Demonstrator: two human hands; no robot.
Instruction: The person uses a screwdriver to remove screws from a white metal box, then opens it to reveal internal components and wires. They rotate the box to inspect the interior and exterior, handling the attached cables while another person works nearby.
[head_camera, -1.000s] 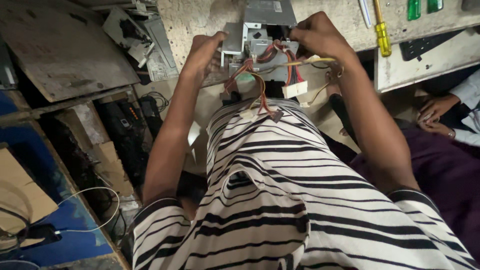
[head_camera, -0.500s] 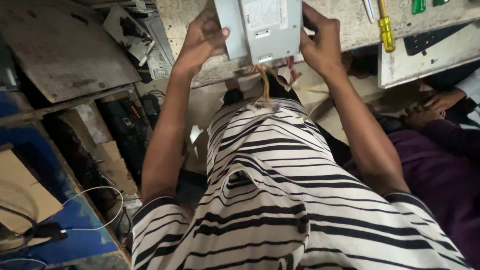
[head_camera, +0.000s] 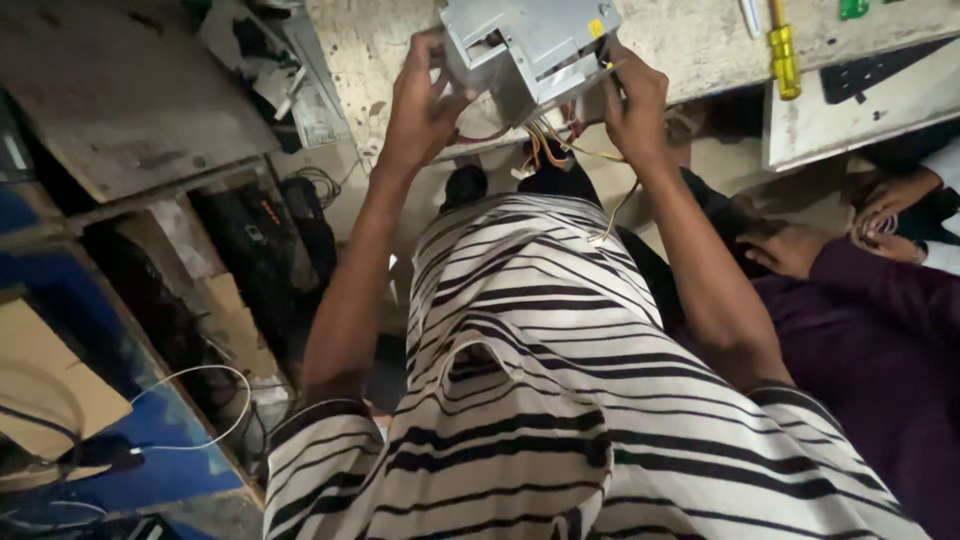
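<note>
The grey metal box (head_camera: 530, 50), some sort of power unit, is up off the lap now and held over the edge of the worn workbench (head_camera: 690, 45); a second ago it sat lower with its open side and tangle of leads facing up, and since then it has been turned over and is now tilted onto a corner, so the flat casing and a slotted side show instead; the work has moved from the wiring to the outside of the case. The left hand (head_camera: 420, 105) grasps the box's left edge, fingers curled around it; the right hand (head_camera: 632, 100) grips the right edge, thumb pressed against the side. The bundle of coloured wires (head_camera: 545, 150) hangs out from beneath, trailing down toward the striped shirt (head_camera: 560, 330). A yellow-handled screwdriver (head_camera: 782, 55) lies on the bench, well apart to the right, untouched; another person's purple sleeve (head_camera: 880, 330) shows at the right; a white cable (head_camera: 200, 400) loops over the blue surface at lower left.
</note>
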